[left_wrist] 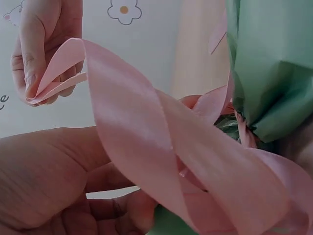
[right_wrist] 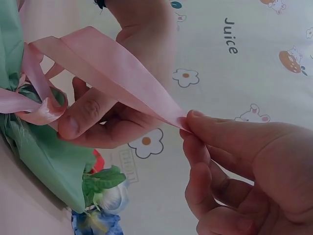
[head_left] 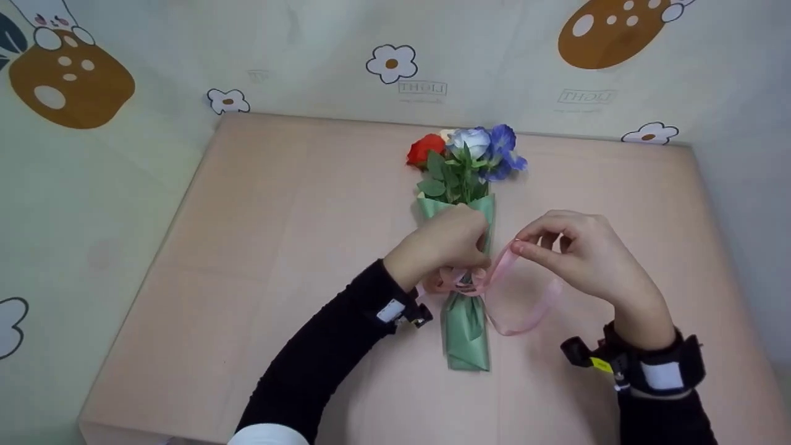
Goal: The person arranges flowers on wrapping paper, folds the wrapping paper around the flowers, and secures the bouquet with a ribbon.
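Observation:
A bouquet wrapped in green paper (head_left: 466,334) lies on the table, its red, pale blue and violet flowers (head_left: 469,143) toward the far edge. Pink ribbon (head_left: 522,321) goes round the gathered waist of the wrap, with loops and loose lengths about it. My right hand (head_left: 578,253) pinches a folded length of this ribbon between thumb and fingertips, drawn out to the right of the bouquet. Over the wrap, my left hand (head_left: 442,238) curls with its thumb and fingers on a small ribbon loop (right_wrist: 49,111) at the tie. Its fingertips are partly hidden in the head view.
A pale pink table surface (head_left: 259,247) lies under the bouquet. Behind and beside it hangs a light backdrop (head_left: 309,55) printed with flowers and brown fruit. Each wrist wears a black strap with a small camera (head_left: 578,352).

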`<state>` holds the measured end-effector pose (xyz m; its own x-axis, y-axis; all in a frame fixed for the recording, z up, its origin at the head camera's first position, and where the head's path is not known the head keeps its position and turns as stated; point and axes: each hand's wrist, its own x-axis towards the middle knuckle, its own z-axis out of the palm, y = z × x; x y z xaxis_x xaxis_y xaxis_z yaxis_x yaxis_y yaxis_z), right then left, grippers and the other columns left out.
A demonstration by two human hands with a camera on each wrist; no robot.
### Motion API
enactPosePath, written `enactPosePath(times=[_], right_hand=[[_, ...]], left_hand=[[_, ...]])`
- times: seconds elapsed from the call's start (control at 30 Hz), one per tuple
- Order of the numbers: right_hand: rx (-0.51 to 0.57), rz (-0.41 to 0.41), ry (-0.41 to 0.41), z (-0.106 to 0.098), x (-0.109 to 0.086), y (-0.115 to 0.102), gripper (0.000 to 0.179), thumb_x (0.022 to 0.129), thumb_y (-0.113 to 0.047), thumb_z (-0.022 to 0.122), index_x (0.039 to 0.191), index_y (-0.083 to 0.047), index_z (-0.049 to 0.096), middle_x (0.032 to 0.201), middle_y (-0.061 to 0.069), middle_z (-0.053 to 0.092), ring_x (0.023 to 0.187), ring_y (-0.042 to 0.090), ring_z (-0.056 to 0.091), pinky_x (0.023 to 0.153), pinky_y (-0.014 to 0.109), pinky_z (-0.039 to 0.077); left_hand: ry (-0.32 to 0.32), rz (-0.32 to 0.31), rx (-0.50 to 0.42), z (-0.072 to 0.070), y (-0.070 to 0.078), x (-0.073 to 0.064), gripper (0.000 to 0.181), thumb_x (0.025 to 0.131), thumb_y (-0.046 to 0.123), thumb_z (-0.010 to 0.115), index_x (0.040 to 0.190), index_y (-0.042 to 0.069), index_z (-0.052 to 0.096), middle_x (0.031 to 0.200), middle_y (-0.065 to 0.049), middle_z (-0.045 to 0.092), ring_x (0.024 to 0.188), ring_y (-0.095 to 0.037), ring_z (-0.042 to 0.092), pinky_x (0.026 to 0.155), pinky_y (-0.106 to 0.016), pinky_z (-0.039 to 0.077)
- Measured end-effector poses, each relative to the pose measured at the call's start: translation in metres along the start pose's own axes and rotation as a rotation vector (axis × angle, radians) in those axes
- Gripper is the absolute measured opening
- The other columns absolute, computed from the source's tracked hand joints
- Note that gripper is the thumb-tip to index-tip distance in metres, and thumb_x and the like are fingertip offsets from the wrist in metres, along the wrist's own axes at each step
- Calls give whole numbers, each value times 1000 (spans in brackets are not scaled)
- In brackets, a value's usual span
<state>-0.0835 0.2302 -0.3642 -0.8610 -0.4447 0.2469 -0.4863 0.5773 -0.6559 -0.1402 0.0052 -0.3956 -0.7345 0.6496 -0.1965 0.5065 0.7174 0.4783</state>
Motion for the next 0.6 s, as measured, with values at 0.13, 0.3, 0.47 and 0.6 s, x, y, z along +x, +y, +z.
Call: enactPosePath(times=[0.13, 0.3, 0.47, 0.6], right_hand=[[-3, 17, -15, -1, 0, 2, 12, 95, -11, 87, 97, -23, 86, 87, -16, 73, 77, 7, 64, 63, 19, 45], [-14, 55, -28, -3, -1, 7, 3, 98, -17, 85, 97, -19, 86, 88, -16, 74, 77, 8, 64, 64, 20, 46], [-54, 122, -15, -6, -6, 23, 4, 100, -20, 83, 97, -19, 85, 85, -13, 75, 75, 8, 64, 64, 19, 47], [-100, 184, -1, -8, -10, 42, 5, 100, -21, 83, 97, -17, 85, 84, -7, 75, 71, 9, 62, 62, 17, 46]], left_hand=[[-58, 10, 5, -1, 2, 1, 25, 91, 12, 85, 70, 11, 71, 59, 6, 50, 62, -14, 47, 55, -26, 35], [-26, 65, 0, -1, -8, -5, 36, 94, 5, 76, 66, 14, 55, 58, 6, 39, 63, -15, 43, 59, -28, 32], [42, 83, -23, -1, -22, -19, 20, 102, 9, 73, 83, 9, 67, 76, 2, 58, 76, -17, 56, 73, -30, 44], [50, 91, -67, -2, -34, -31, 11, 102, 9, 76, 93, 4, 73, 84, -4, 68, 82, -21, 62, 78, -35, 51]])
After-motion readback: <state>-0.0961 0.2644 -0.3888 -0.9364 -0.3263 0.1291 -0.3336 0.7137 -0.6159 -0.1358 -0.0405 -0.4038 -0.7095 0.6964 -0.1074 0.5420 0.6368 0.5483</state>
